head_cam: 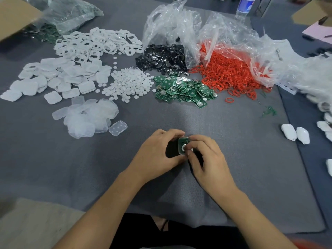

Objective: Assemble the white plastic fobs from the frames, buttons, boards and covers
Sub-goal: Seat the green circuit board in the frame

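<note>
Fingers of both hands curled, pinching one part-built fob (183, 146), green board showing; left hand (158, 155) on its left edge, right hand (206, 157) on its right. Fob was held over the mat (242, 159), nearer the person than the board pile (185, 89). White discs (128, 83) lay left of that pile, red rings (231, 74) right, black domes (161, 58) behind.

Grey felt-like mat (71, 168) covers table, runs under grip and well out to left, right and far side. Right of grip, mat edge; darker blue-grey mat (312, 177) adjoins there. Near-left of grip, past mat's near edge, pale beige surface (36, 223), blurred, floor or bench cannot tell. Far-left of grip, brown cardboard box (14, 18) at table corner. Far-right, second cardboard box (310, 11). Light soft, even. Faint brighter patch on mat around grip.
</note>
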Demonstrator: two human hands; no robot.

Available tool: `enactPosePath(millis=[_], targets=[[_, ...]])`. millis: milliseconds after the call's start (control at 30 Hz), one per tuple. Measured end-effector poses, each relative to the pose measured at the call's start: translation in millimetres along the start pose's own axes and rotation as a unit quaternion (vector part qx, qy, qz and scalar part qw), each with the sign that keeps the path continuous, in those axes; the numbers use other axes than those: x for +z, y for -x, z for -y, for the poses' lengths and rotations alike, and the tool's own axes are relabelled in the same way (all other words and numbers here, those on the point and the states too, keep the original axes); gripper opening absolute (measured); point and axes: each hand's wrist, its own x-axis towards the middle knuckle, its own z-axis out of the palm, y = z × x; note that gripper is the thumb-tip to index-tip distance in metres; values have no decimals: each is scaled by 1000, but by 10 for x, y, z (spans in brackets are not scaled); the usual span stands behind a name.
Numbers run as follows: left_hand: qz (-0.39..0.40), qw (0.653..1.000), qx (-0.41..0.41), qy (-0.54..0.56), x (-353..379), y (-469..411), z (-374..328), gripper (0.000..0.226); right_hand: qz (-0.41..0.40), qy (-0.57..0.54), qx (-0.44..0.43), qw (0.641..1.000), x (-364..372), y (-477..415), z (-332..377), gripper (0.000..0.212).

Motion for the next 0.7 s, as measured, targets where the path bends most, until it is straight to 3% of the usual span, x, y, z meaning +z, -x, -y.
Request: enactPosePath(millis=[433,700], targets=[[-2,1000,-7,19,6,1,37,60,65,76,-100,990,-54,-110,-23,26],[-8,1000,0,10,20,-5,65,63,53,59,-72,994,-64,-75,59,35]])
